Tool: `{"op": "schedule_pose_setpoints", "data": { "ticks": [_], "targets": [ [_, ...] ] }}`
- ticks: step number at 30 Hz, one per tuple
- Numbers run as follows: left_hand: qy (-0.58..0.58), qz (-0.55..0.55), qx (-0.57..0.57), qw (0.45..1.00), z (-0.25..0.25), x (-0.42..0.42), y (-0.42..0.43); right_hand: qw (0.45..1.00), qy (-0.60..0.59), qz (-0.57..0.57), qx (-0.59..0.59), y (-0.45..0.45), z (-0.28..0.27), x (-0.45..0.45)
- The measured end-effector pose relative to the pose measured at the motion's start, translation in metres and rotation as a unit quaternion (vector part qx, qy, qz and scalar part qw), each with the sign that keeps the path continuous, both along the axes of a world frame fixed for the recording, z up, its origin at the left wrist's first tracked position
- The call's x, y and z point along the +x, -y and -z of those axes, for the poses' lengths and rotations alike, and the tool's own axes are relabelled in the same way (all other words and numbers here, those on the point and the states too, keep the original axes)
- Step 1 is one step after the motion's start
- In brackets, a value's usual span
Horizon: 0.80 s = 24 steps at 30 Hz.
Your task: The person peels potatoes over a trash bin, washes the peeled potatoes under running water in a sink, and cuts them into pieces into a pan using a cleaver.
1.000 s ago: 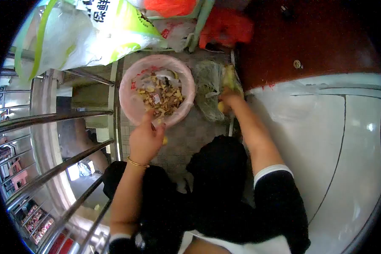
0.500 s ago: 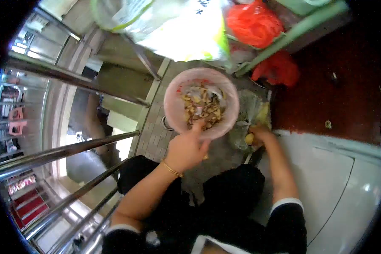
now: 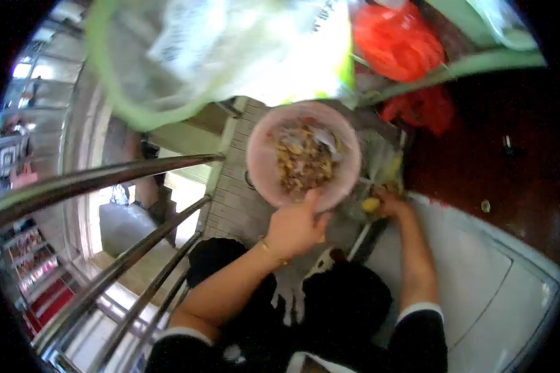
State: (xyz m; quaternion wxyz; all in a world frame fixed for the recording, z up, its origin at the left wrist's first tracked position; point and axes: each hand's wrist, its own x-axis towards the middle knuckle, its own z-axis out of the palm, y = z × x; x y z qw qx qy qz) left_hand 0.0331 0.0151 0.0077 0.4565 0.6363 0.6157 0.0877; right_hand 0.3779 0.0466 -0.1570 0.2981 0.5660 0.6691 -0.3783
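A pale pink bucket (image 3: 259,180) lined with thin plastic stands on the floor, holding brown and yellow peelings or scraps (image 3: 305,163). My left hand (image 3: 295,230) is at its near rim, back of the hand up, with one finger reaching over the edge. The other fingers curl underneath, so what they hold is hidden. Right of the bucket, my right hand (image 3: 389,202) grips a small rounded yellow piece (image 3: 371,204), possibly a potato or ginger. That hand is at a clear plastic bag (image 3: 370,152) on the floor.
White bags (image 3: 280,50) and a red plastic bag (image 3: 398,43) sit above the bucket on a green-edged rack. Another red bag (image 3: 423,110) lies below. Metal railings (image 3: 118,177) run along the left. At right are a white panel (image 3: 466,267) and a dark red surface (image 3: 479,149).
The view has shifted, bringing the bags above the bucket closer. My left hand stays by the near rim, its finger drawn back slightly. My right hand still holds the yellow piece.
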Motion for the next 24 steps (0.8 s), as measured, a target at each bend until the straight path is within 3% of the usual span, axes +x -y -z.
{"op": "schedule_pose_setpoints", "data": {
  "ticks": [4,5,9,12,14,15,16,17,20,21,23,24],
  "targets": [
    [0.021,0.050,-0.111,0.992,-0.018,0.010,0.022,0.991,-0.034,0.129,-0.005,0.020,-0.010,-0.005],
    [0.029,0.060,-0.111,0.992,-0.047,0.009,0.030,0.988,-0.042,0.141,0.039,0.031,-0.019,0.002],
    [0.033,0.040,-0.177,0.983,-0.065,0.013,0.051,0.964,-0.101,0.245,0.014,0.044,-0.046,-0.006],
    [0.040,0.013,-0.193,0.980,-0.067,0.014,0.064,0.935,-0.130,0.330,0.009,0.050,-0.064,-0.015],
    [0.041,0.000,-0.205,0.978,-0.062,0.012,0.079,0.870,-0.126,0.466,0.097,0.066,-0.083,-0.030],
    [0.115,-0.039,-0.259,0.958,-0.055,0.011,0.089,0.872,-0.124,0.463,0.096,0.076,-0.081,-0.032],
    [0.189,-0.079,-0.309,0.929,-0.048,0.009,0.098,0.807,-0.212,0.539,0.114,0.087,-0.075,-0.033],
    [0.192,-0.083,-0.310,0.927,-0.039,0.007,0.105,0.729,-0.296,0.604,0.129,0.100,-0.070,-0.033],
    [0.412,-0.240,-0.466,0.745,-0.026,0.001,0.117,0.704,-0.329,0.616,0.129,0.106,-0.116,-0.065],
    [0.411,-0.243,-0.465,0.745,-0.026,-0.005,0.116,0.674,-0.361,0.630,0.135,0.112,-0.127,-0.076],
    [0.572,-0.216,-0.504,0.610,-0.022,-0.014,0.114,0.673,-0.430,0.584,0.148,0.130,-0.154,-0.093],
    [0.582,-0.205,-0.481,0.623,-0.022,-0.018,0.115,0.667,-0.491,0.536,0.162,0.142,-0.170,-0.103]
  ]
}}
